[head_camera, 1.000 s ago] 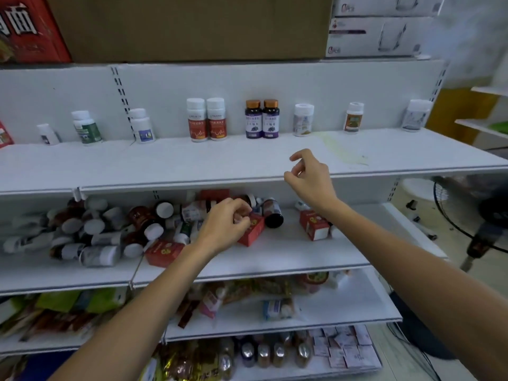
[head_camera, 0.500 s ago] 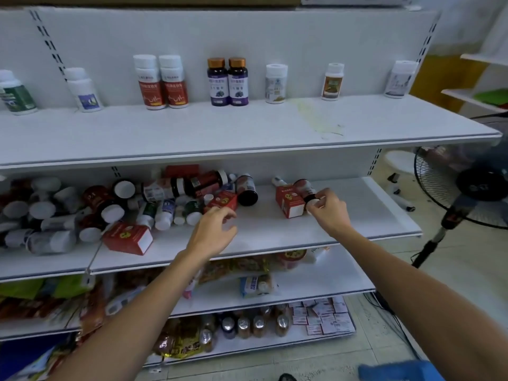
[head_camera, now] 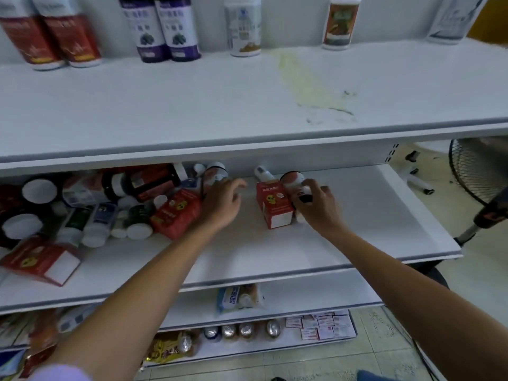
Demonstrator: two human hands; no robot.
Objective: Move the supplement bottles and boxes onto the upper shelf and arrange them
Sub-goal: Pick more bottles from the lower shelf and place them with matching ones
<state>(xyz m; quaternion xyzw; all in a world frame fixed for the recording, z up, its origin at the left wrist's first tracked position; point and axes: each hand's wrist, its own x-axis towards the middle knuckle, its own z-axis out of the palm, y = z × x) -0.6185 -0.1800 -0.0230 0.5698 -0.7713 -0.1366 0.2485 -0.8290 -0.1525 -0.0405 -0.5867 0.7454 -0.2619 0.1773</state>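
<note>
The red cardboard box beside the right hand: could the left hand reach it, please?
Probably yes: the left hand is just left of the red cardboard box, only bare white shelf between them.

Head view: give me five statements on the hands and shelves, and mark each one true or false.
1. The right hand grips a bottle lying on the middle shelf. True.
2. The purple-label bottles lie on their sides on the upper shelf. False: they stand upright, side by side.
3. A red box sits between the two hands. True.
4. The left hand lifts a red box. False: it holds nothing, its fingers relaxed over the middle shelf.
5. A yellowish stain marks the upper shelf. True.
</note>
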